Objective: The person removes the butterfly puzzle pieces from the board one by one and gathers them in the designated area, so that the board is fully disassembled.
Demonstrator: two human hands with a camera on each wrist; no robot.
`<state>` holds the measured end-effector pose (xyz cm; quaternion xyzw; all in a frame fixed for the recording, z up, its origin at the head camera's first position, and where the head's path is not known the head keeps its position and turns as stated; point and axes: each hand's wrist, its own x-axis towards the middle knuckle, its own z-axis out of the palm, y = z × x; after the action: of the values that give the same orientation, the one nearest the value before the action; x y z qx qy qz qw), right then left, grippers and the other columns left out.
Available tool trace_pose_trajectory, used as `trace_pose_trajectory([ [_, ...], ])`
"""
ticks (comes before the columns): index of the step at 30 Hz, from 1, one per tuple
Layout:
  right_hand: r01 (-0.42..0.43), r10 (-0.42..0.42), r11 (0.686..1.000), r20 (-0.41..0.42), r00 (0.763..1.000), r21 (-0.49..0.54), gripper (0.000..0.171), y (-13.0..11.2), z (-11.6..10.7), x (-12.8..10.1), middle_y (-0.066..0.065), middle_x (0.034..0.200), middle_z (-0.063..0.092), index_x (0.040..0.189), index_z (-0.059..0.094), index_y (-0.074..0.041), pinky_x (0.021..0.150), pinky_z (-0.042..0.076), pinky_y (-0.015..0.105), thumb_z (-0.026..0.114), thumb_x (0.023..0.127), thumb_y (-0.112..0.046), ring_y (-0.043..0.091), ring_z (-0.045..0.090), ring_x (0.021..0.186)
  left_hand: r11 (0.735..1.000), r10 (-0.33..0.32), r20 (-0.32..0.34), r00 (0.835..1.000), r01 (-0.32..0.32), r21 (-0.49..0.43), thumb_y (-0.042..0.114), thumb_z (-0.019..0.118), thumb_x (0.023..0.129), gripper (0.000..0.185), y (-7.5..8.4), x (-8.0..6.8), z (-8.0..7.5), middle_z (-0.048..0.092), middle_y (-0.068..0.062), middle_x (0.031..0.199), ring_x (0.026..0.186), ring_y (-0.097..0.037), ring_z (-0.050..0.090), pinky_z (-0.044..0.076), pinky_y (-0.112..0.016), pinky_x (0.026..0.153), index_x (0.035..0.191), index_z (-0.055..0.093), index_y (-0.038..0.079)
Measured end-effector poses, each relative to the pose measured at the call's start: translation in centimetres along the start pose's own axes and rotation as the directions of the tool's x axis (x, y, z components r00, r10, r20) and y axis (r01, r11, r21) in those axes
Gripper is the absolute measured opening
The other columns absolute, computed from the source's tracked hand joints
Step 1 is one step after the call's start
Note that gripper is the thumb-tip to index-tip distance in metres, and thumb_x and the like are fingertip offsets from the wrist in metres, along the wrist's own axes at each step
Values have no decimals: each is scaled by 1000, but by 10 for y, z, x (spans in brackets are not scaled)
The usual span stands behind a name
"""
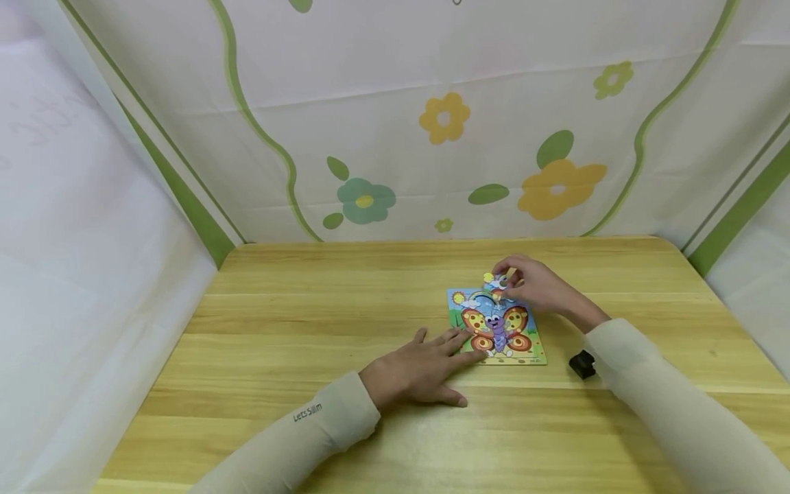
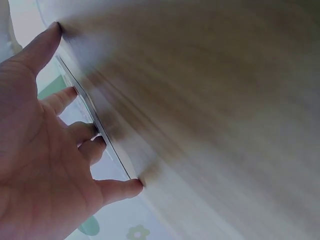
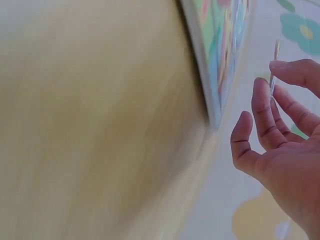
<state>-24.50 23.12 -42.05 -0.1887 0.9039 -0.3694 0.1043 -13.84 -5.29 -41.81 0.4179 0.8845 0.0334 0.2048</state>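
A square jigsaw board (image 1: 537, 351) with a butterfly picture lies on the table. Over its far edge, my right hand (image 1: 534, 283) pinches a small printed puzzle piece (image 1: 490, 278) between thumb and fingers. In the right wrist view that piece (image 3: 276, 50) appears edge-on, a thin strip raised above the board (image 3: 204, 55). My left hand (image 1: 426, 367) is spread flat, its fingertips resting on the board's near left part and the thumb on the wood. The left wrist view has its fingers (image 2: 90, 150) along the board's thin edge (image 2: 116, 154).
A small black object (image 1: 582, 365) sits on the wooden table (image 1: 296, 329) to the right of the board, beside the right sleeve. A white cloth wall (image 1: 382, 158) with printed flowers rises behind the table's far edge, and more cloth hangs on both sides.
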Motion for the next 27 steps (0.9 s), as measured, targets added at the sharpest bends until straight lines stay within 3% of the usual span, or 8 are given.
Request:
trace_pose_trajectory([
  [10,-52,52,999,-27,998,1,40,26,-32,-14,23,133,62,134,62,4,72,53,25,71,96,-3,25,60,99,1000,-5,8,1000,5,0,66,58,98,85,-1,1,1,4,1,179,165,-18,7,20,-69,126,168,15,42],
  [14,-74,74,997,-19,997,2,39,38,-44,-19,25,136,59,137,59,5,68,52,27,64,98,-1,24,60,99,1000,-5,7,1000,5,-4,65,58,98,86,-1,0,1,3,1,179,165,-17,7,19,-70,126,168,15,42],
  [21,-111,111,994,-13,994,-18,38,56,-55,-22,26,136,58,138,58,4,66,50,27,59,101,-1,23,58,99,1000,-3,3,1000,3,8,66,58,98,85,-1,0,2,3,1,179,165,-17,6,20,-70,126,168,16,41],
  [27,-124,124,991,-3,992,-53,42,70,-60,-19,31,137,56,137,58,9,66,49,25,62,96,2,25,58,100,1000,-1,4,1000,1,12,66,58,99,85,0,0,2,3,0,179,165,-17,6,20,-71,125,168,16,40],
])
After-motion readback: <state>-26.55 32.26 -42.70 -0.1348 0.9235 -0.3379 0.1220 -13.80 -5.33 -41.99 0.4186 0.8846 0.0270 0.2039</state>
